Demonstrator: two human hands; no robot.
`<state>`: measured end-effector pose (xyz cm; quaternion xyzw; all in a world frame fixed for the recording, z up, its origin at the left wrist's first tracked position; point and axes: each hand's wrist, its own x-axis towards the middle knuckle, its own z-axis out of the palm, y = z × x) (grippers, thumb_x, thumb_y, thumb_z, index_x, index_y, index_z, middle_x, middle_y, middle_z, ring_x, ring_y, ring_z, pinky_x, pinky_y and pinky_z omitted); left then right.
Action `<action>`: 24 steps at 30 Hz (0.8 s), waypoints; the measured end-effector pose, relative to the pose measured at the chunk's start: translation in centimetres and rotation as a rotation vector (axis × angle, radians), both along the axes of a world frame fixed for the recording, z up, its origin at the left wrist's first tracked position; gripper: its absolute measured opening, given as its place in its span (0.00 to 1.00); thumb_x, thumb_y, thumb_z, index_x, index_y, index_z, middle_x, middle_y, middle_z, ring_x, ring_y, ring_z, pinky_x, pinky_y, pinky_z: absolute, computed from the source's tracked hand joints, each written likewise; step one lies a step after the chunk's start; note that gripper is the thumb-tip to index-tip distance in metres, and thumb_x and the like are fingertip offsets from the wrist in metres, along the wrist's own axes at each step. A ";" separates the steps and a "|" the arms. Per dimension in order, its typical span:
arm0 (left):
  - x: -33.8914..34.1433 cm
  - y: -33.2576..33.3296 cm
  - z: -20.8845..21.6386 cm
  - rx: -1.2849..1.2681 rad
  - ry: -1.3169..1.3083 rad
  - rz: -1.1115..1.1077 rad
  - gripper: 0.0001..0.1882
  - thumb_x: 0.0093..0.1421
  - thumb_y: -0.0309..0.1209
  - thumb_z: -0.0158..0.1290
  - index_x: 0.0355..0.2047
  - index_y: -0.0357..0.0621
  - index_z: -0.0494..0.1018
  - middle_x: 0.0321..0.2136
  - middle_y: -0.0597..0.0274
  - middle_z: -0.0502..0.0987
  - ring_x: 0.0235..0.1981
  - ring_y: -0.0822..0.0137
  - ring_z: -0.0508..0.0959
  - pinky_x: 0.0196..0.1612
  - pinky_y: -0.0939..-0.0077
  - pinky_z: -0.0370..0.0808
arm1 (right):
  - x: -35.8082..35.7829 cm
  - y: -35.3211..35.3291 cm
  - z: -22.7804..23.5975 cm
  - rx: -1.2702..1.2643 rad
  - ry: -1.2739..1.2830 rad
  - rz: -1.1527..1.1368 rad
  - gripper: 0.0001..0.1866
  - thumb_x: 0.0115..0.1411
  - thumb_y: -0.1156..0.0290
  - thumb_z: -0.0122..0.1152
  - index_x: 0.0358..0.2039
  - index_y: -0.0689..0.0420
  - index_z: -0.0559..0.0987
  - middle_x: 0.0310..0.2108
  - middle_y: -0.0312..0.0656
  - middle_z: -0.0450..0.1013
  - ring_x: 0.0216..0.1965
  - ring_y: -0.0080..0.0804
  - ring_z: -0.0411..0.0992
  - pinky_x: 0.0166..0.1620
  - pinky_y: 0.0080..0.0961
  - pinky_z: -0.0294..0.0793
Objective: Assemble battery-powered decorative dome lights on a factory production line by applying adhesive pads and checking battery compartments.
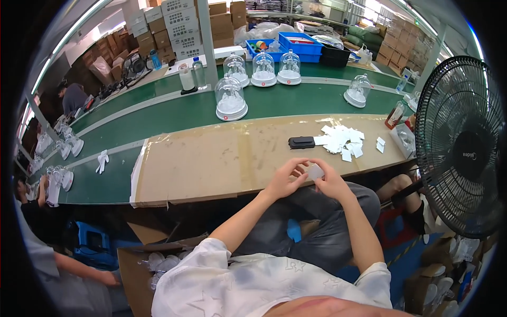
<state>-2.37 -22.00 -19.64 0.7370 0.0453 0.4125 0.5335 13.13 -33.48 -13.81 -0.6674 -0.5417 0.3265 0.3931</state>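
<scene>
A small white square piece (315, 172) is pinched in my right hand (332, 184), over the front edge of the cardboard-covered bench. Close against it on the left is my left hand (288, 178), its fingers curved and apart with nothing visible in them. Its fingertips come near those of the right hand. Just beyond both hands lies a loose pile of similar white pieces (343, 140) on the cardboard sheet (211, 158). A black rectangular device (301, 142) rests at the pile's left side.
Several clear domes on white bases, one of them a dome (231, 100), stand on the green conveyor (174, 119). A large black fan (459, 148) stands close on the right. Blue crates (300, 46) sit at the back. Other people work at the left, near a carton (134, 280).
</scene>
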 end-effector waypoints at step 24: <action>-1.5 18.4 -1.0 -0.351 -0.153 0.451 0.10 0.65 0.26 0.50 0.46 0.40 0.70 0.34 0.65 0.77 0.31 0.78 0.77 0.32 0.84 0.73 | -5.3 25.7 -6.4 0.493 0.284 -0.073 0.09 0.61 0.73 0.59 0.39 0.66 0.77 0.30 0.42 0.78 0.31 0.25 0.77 0.34 0.20 0.77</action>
